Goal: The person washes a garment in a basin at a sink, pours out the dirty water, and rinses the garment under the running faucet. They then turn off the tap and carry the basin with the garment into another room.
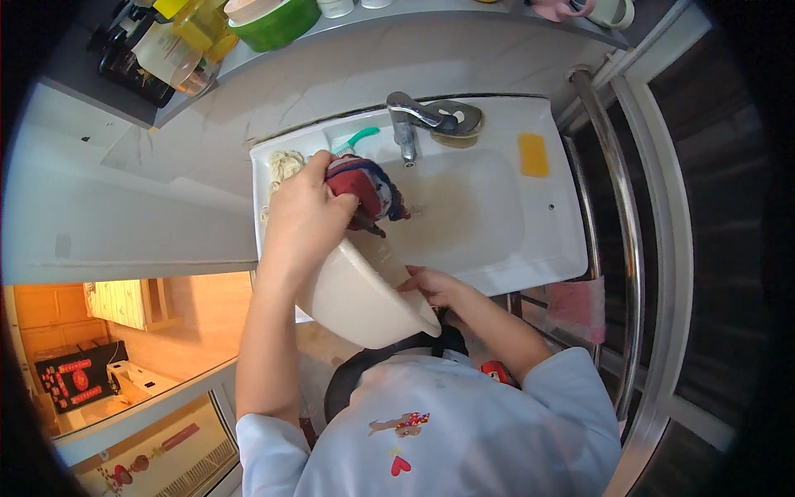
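Observation:
My left hand (313,203) is closed around a bunched cloth (373,186) in red, dark blue and pale grey. It holds the cloth over the left part of the white sink (546,244), with a dark end hanging down. Just below is a deep off-white basin (352,298), tilted at the sink's front edge, close to my body. My right hand (435,286) grips the basin's rim on its right side; the thumb side shows, and the other fingers are partly hidden. Cloudy, brownish water (451,203) lies in the sink.
Behind the sink stands a chrome faucet (404,128), beside a grey oval object (460,120). A green brush (358,139) and cream cloth (286,166) lie at left, a yellow sponge (533,155) at right. Bottles (166,54) crowd the shelf above; a metal rail (617,182) runs along the right.

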Demonstrator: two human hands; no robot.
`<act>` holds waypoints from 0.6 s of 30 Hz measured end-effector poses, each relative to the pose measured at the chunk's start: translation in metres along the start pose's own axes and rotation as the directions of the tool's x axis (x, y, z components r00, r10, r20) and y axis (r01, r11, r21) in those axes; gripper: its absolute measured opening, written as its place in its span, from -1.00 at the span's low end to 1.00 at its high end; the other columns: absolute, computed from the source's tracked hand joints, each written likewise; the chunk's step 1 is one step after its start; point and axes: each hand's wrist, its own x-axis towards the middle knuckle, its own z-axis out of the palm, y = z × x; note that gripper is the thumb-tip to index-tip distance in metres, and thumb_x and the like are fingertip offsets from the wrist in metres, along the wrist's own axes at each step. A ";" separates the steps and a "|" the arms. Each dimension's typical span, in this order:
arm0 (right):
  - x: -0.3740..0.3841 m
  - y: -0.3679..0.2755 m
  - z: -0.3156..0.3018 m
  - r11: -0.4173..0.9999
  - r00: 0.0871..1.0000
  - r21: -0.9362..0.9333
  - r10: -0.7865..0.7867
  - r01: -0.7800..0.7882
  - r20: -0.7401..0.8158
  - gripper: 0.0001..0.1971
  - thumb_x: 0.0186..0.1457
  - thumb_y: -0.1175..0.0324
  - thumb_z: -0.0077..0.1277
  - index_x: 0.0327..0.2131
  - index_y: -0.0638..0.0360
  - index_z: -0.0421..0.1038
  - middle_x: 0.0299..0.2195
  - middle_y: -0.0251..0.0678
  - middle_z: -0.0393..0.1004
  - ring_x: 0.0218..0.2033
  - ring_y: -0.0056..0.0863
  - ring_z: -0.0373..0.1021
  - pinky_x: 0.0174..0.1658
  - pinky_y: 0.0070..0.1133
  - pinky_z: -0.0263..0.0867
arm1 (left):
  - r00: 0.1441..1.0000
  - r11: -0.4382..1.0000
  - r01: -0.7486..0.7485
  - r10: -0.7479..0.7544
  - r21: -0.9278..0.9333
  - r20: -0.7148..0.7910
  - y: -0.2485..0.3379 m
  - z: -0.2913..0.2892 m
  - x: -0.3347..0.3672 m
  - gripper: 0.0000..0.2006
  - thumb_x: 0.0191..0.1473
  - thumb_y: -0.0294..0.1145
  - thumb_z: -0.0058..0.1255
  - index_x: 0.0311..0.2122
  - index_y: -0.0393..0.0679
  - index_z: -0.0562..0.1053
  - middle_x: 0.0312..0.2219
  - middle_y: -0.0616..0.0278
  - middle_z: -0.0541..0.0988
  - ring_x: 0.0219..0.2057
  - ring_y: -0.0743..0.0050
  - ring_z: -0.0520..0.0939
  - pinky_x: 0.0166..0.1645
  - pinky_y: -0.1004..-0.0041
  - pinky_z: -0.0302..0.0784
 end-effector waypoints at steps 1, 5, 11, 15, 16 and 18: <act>0.000 0.000 -0.008 0.994 0.995 -0.057 -0.094 0.095 0.023 -0.31 0.01 0.67 -0.05 0.23 0.13 0.01 0.08 -0.11 0.28 0.05 -0.22 0.33 0.07 -0.29 0.32 | 1.000 1.000 0.010 -0.010 -0.019 0.018 -0.002 -0.002 -0.001 -0.63 -0.16 -0.45 0.02 -0.13 -0.24 0.44 -0.50 -0.10 0.55 -0.41 -0.04 0.58 -0.22 0.27 0.49; -0.022 -0.020 -0.023 0.924 0.959 -0.274 -0.282 0.266 -0.023 -0.32 -0.04 0.61 0.01 0.21 0.20 0.06 0.05 -0.10 0.32 0.00 -0.28 0.38 0.02 -0.38 0.38 | 0.998 0.982 -0.060 0.065 -0.180 0.019 -0.051 -0.001 -0.010 -0.63 -0.17 -0.49 0.04 -0.14 -0.27 0.42 -0.49 -0.12 0.56 -0.37 -0.06 0.61 -0.21 0.27 0.49; -0.059 -0.072 -0.037 0.650 0.768 -0.648 -0.622 0.396 -0.154 -0.23 -0.08 0.56 0.04 0.26 0.21 0.00 0.07 -0.15 0.34 0.07 -0.36 0.33 0.10 -0.46 0.28 | 0.990 0.897 -0.004 0.065 -0.443 0.122 -0.161 0.047 -0.033 -0.55 -0.26 -0.79 0.04 -0.13 -0.31 0.39 0.15 -0.01 0.33 0.09 0.25 0.43 0.10 0.46 0.38; -0.058 -0.092 -0.049 0.476 0.648 -0.792 -0.750 0.384 -0.137 -0.24 -0.07 0.48 0.04 0.25 0.24 0.02 0.10 -0.05 0.33 0.12 -0.26 0.29 0.15 -0.43 0.21 | 0.999 0.827 0.029 0.001 -0.562 0.053 -0.192 0.093 -0.045 -0.51 -0.21 -0.76 0.12 -0.05 -0.33 0.39 0.15 -0.01 0.33 0.06 0.25 0.47 0.11 0.43 0.41; -0.063 -0.099 -0.039 0.382 0.597 -0.879 -0.788 0.286 -0.148 -0.24 -0.07 0.44 0.05 0.25 0.23 0.02 0.09 -0.03 0.34 0.12 -0.23 0.29 0.16 -0.43 0.20 | 0.988 0.708 0.155 -0.117 -0.689 0.102 -0.194 0.098 -0.049 -0.49 -0.20 -0.74 0.14 -0.03 -0.33 0.38 0.16 -0.01 0.32 0.05 0.26 0.48 0.10 0.43 0.42; -0.063 -0.108 -0.035 0.283 0.544 -0.944 -0.826 0.171 -0.149 -0.24 -0.06 0.41 0.06 0.25 0.22 0.03 0.08 -0.01 0.34 0.12 -0.19 0.29 0.16 -0.42 0.20 | 0.968 0.589 0.231 -0.222 -0.775 0.120 -0.201 0.114 -0.055 -0.42 -0.17 -0.69 0.18 0.06 -0.35 0.33 0.16 -0.03 0.30 0.02 0.27 0.51 0.07 0.44 0.47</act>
